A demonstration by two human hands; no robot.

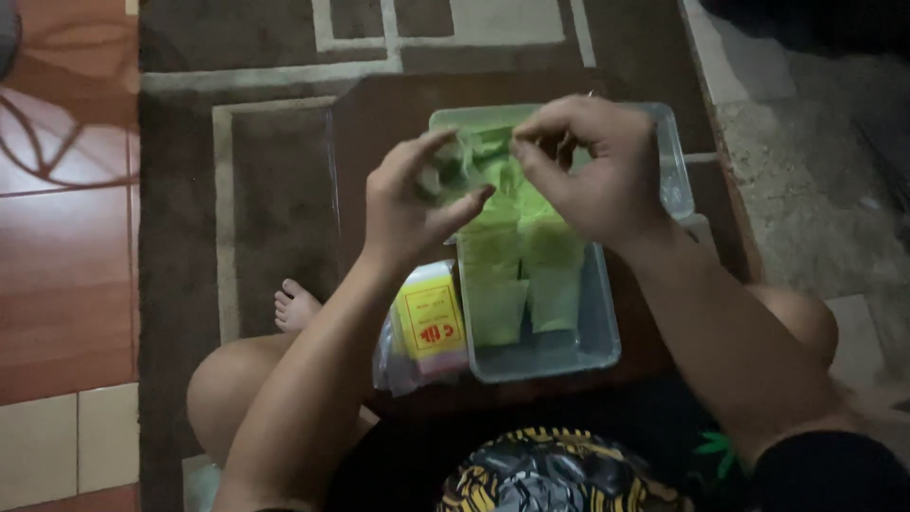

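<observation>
My left hand [409,197] and my right hand [588,161] are raised together over a clear plastic tray [599,332]. Both pinch a small clear plastic pouch [469,156] filled with something pale green, held between thumbs and fingertips. Below them, several similar green-filled pouches [521,275] lie in rows inside the tray. The tray rests on a low dark brown board [379,123] in front of my crossed legs.
A stack of clear bags with a yellow and red label [428,324] lies left of the tray by my left forearm. My bare foot [296,305] rests on a brown patterned rug [265,209]. Reddish floor tiles [66,237] lie left; grey concrete [815,171] right.
</observation>
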